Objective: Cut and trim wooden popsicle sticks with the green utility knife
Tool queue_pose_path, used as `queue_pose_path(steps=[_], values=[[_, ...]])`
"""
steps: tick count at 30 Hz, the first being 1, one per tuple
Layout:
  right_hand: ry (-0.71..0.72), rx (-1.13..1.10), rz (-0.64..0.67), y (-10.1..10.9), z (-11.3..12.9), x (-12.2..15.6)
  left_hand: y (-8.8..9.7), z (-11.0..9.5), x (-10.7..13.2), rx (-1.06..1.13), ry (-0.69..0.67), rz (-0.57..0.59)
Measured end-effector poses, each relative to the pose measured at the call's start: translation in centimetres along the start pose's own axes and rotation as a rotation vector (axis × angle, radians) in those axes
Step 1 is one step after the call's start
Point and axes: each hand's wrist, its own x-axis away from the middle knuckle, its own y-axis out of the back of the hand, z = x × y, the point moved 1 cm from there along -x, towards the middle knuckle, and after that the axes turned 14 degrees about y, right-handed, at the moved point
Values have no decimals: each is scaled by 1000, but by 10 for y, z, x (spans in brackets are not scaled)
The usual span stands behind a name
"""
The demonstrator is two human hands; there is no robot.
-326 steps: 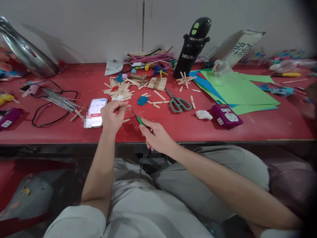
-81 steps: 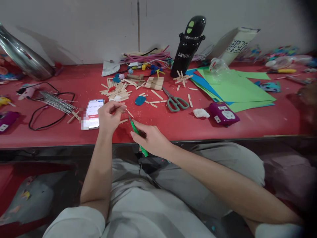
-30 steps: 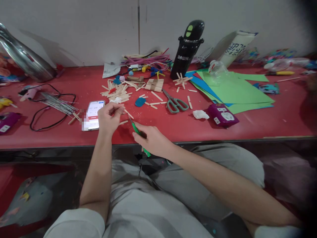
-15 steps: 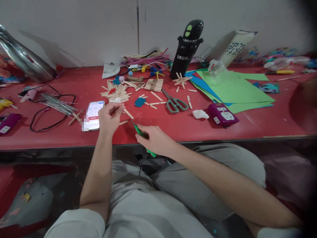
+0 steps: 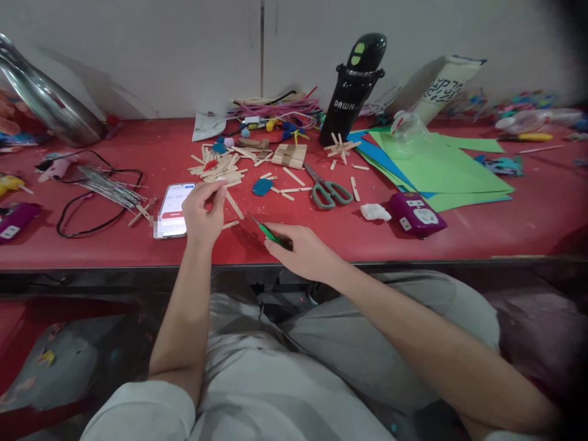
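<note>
My left hand (image 5: 202,211) pinches one end of a wooden craft stick (image 5: 233,205) that slants down to the right over the red table (image 5: 459,239). My right hand (image 5: 303,250) is closed round a green-handled cutter (image 5: 269,233), its blade tip pointing up-left toward the stick, a short way from it. A phone (image 5: 173,208) with a lit screen lies just left of my left hand. A loose pile of craft sticks (image 5: 223,166) lies beyond my hands.
Grey-handled scissors (image 5: 327,188), a purple power adapter (image 5: 416,214), a white wad (image 5: 375,212), green and blue paper sheets (image 5: 436,168), a black bottle (image 5: 353,89), a black cable with wire bundle (image 5: 98,190), and a metal bowl (image 5: 46,98) at far left.
My right hand has swung the cutter flatter and slid right along the table edge. The stick in my left hand has tilted more steeply. The view shifted slightly.
</note>
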Motion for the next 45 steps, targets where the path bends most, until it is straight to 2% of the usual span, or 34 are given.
queue_pose_path(steps=[7,18,35,41,45], values=[[45,-14,2,1,2,-3,0,-3,1,-30,2,39],[29,439,77,-1,-4,-1,-1,-7,3,-19,-27,61],[-56,687,193,1,10,-4,-2,-8,3,-51,-36,80],[-53,631,164,3,9,-6,-2,-4,3,-28,0,78],[-26,381,56,5,1,-6,-2,-2,2,-21,-9,71]])
